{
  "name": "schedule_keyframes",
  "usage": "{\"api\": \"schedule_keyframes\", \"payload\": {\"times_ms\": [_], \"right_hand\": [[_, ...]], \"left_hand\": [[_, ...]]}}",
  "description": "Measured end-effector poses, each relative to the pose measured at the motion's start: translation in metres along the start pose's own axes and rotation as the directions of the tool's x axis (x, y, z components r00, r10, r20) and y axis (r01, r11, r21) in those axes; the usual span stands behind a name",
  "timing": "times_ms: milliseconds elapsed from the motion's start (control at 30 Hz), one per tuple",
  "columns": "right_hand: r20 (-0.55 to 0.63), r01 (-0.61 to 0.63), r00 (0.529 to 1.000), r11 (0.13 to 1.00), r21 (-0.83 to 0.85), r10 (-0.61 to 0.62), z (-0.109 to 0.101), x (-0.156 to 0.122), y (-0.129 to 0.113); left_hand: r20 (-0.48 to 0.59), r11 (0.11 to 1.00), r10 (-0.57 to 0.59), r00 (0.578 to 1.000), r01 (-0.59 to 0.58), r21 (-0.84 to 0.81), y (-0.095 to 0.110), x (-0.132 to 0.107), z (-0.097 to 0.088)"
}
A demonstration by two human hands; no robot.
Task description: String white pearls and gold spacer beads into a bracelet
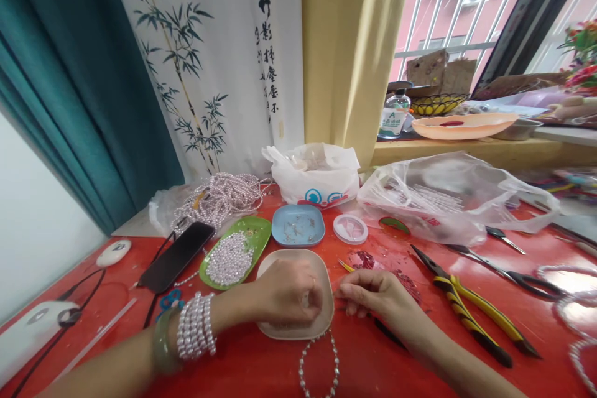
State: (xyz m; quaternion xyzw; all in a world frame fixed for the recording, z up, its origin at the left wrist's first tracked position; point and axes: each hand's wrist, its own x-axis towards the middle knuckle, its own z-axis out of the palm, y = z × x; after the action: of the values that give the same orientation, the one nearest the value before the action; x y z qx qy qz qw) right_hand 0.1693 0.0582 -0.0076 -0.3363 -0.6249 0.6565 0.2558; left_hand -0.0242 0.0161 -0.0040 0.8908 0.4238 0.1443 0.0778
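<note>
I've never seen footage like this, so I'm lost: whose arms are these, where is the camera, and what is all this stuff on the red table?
There is no machine here. One camera sits on a person's head and looks forward and down, so both arms are that person's own.

The left hand rests over a beige dish, fingers curled; pearl bracelets and a green bangle circle that wrist. The right hand lies beside the dish with fingertips pinched. What either pinches is too small to tell. A bead strand hangs from the dish's near edge.

On the red table lie a green dish of pearls, a blue dish, a phone, yellow-handled pliers, scissors and plastic bags.
</note>
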Motion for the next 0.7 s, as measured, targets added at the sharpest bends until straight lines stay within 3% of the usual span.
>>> {"api": "schedule_keyframes", "payload": {"times_ms": [233, 333, 433, 533, 600, 700], "right_hand": [[0.212, 0.016, 0.977, 1.0, -0.017, -0.012, 0.019, -0.006, -0.006], [0.197, -0.033, 0.98, 0.999, -0.004, 0.033, 0.025, -0.006, -0.006], [0.155, -0.057, 0.986, 0.998, 0.009, 0.055, 0.025, -0.005, -0.006], [0.116, -0.065, 0.991, 0.998, -0.002, 0.065, 0.024, -0.004, -0.006], [0.102, -0.055, 0.993, 0.998, -0.016, 0.056, 0.025, -0.004, -0.007], [0.072, -0.007, 0.997, 0.999, -0.054, 0.011, 0.028, -0.006, -0.008]], "left_hand": [[-0.17, 1.0, -0.021, 0.985, 0.022, 0.007, 0.008, -0.003, -0.017], [-0.178, 0.998, -0.063, 0.982, 0.061, -0.018, 0.014, -0.004, -0.02], [-0.167, 0.967, -0.22, 0.961, 0.191, -0.17, 0.015, -0.006, -0.018], [0.005, 0.778, -0.445, 0.896, 0.389, -0.494, 0.014, -0.008, -0.015], [0.173, 0.583, -0.466, 0.868, 0.448, -0.677, 0.014, -0.008, -0.015], [0.327, 0.354, -0.448, 0.832, 0.501, -0.79, 0.016, -0.008, -0.016]]}}
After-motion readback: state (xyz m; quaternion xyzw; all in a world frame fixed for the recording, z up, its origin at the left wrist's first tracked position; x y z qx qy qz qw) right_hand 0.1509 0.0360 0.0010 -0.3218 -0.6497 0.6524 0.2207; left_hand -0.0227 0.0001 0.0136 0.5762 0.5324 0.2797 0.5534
